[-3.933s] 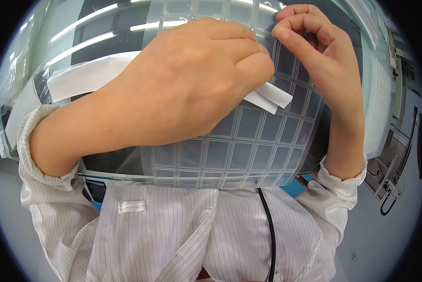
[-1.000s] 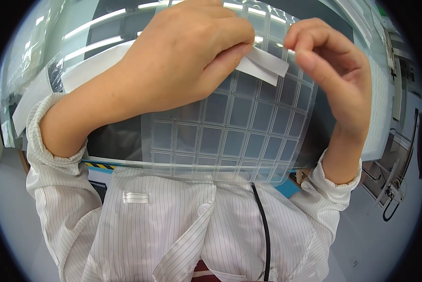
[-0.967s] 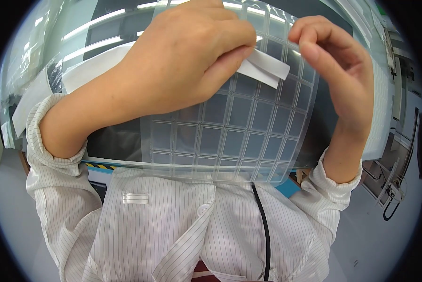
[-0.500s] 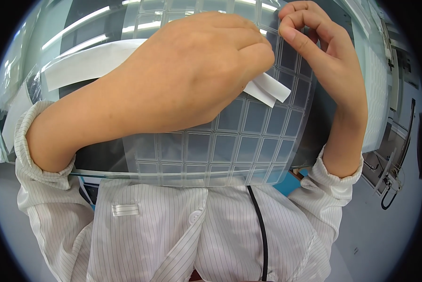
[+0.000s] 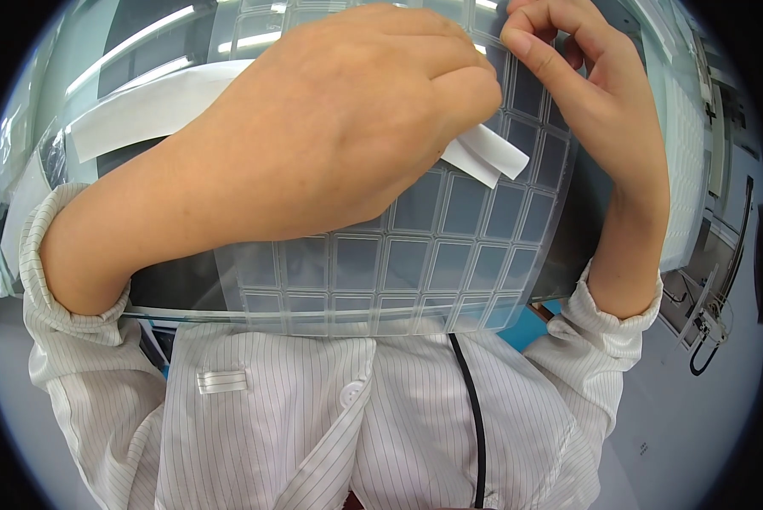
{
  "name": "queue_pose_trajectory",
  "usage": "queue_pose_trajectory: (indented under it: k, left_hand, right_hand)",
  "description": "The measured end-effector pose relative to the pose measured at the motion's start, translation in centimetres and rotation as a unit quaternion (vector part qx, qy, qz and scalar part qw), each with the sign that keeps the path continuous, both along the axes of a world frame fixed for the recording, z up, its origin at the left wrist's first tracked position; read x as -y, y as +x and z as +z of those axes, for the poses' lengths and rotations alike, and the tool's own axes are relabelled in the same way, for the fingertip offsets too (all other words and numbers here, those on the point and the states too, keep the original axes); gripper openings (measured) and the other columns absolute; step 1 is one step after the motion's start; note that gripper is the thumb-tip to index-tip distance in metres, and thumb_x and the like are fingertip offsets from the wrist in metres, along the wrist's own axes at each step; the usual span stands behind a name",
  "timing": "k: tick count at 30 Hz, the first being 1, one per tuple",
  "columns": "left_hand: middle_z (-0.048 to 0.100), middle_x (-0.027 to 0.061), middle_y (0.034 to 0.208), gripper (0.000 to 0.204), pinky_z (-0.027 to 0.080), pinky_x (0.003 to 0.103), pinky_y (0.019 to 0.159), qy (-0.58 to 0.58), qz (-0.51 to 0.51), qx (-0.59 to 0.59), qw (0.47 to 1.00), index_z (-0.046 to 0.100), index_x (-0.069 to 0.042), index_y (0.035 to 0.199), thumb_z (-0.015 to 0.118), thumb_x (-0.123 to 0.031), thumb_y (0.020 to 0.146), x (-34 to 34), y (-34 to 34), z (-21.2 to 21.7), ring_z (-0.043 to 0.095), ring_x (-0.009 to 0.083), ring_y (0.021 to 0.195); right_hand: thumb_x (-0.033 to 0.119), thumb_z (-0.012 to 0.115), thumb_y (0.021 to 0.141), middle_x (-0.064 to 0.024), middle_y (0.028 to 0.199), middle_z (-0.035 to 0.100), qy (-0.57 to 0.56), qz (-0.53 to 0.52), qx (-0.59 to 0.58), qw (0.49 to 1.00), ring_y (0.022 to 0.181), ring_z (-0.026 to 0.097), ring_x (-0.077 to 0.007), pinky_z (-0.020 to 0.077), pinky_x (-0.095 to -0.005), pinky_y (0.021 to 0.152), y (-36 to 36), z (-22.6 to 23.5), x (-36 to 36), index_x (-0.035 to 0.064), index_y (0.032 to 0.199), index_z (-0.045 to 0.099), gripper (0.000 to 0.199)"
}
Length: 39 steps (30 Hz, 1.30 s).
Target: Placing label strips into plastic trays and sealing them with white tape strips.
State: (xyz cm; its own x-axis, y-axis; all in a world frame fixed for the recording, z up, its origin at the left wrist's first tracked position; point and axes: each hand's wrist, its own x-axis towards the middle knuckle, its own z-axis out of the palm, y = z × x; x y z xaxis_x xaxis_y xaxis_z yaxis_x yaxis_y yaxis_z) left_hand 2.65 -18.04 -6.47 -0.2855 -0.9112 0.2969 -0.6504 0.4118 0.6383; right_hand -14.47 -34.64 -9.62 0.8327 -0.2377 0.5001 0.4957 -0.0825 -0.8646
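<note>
A clear plastic tray [image 5: 403, 265] with rows of rectangular pockets lies in front of me. My left hand [image 5: 373, 119] reaches across it, back of the hand up, fingers curled closed. A long white paper strip [image 5: 152, 106] runs behind my left forearm, and a folded white end [image 5: 487, 155] sticks out beneath that hand on the right. My left hand appears to grip this strip, though its fingertips are hidden. At the tray's far right side, my right hand [image 5: 581, 72] has thumb and forefinger pinched together; what sits between them is too small to make out.
The tray rests on a dark glossy surface [image 5: 177, 280] with a glass edge [image 5: 203, 315] close to my body. Crumpled clear film [image 5: 54, 157] is at the left. Textured white sheeting [image 5: 683, 170] stands at the right, with a metal frame [image 5: 704, 319] beyond it.
My left hand has shifted slightly up, along with the white strip. My right hand has moved a little, its thumb and forefinger still together. The tray stays nearly in place.
</note>
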Motion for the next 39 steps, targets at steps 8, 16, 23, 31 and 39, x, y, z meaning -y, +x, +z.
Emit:
queue_pose_trajectory:
  k: [8,16,23,31,39]
  left_hand:
    - [0.067,0.0257,0.115,0.017,0.054,0.045,0.094,-0.021,-0.012,-0.007,1.000,0.061,0.005,0.093,0.066,-0.006,0.081,0.0,0.1,0.0,0.066,0.0389,0.107]
    - [0.067,0.0253,0.110,0.018,0.054,0.045,0.093,-0.058,-0.018,-0.032,0.998,0.061,0.006,0.093,0.067,-0.005,0.080,0.1,0.0,-1.1,0.066,0.0395,0.105]
    - [0.067,0.0259,0.110,0.018,0.053,0.047,0.093,-0.071,-0.024,-0.042,0.996,0.060,0.006,0.093,0.067,-0.006,0.080,-0.1,0.6,-1.5,0.066,0.0400,0.106]
    - [0.066,0.0256,0.109,0.020,0.053,0.045,0.091,-0.246,-0.036,0.076,0.966,0.060,0.005,0.093,0.069,-0.006,0.080,1.2,1.3,-3.7,0.066,0.0393,0.103]
    - [0.058,0.0117,0.079,0.012,0.049,0.040,0.073,-0.240,0.037,-0.014,0.970,0.056,-0.002,0.076,0.068,-0.004,0.076,-0.5,0.4,-2.5,0.059,0.0304,0.077]
  right_hand:
    - [0.006,0.077,0.084,-0.0031,0.093,0.060,-0.268,-0.245,-0.419,0.832,0.073,0.050,-0.0084,0.0392,-0.0225,0.064,-0.4,5.3,-2.3,0.0008,0.083,0.068,0.010]
    - [0.005,0.072,0.088,-0.0039,0.096,0.060,-0.225,-0.215,-0.376,0.873,0.075,0.050,-0.0076,0.0398,-0.0216,0.065,-0.4,4.4,-1.9,-0.0002,0.085,0.068,0.008]
    - [0.006,0.070,0.093,-0.0037,0.100,0.058,-0.150,-0.196,-0.367,0.897,0.080,0.050,-0.0074,0.0407,-0.0213,0.069,-0.3,3.3,-1.8,-0.0013,0.090,0.067,0.009]
    - [0.005,0.070,0.092,-0.0031,0.098,0.053,-0.245,-0.218,-0.351,0.877,0.080,0.047,-0.0090,0.0404,-0.0230,0.069,-0.2,3.3,-2.5,-0.0007,0.098,0.062,0.011]
    - [0.008,0.067,0.095,-0.0016,0.100,0.064,-0.242,-0.261,-0.312,0.881,0.087,0.053,-0.0071,0.0420,-0.0220,0.079,-1.6,2.2,-1.2,0.0005,0.101,0.065,0.009]
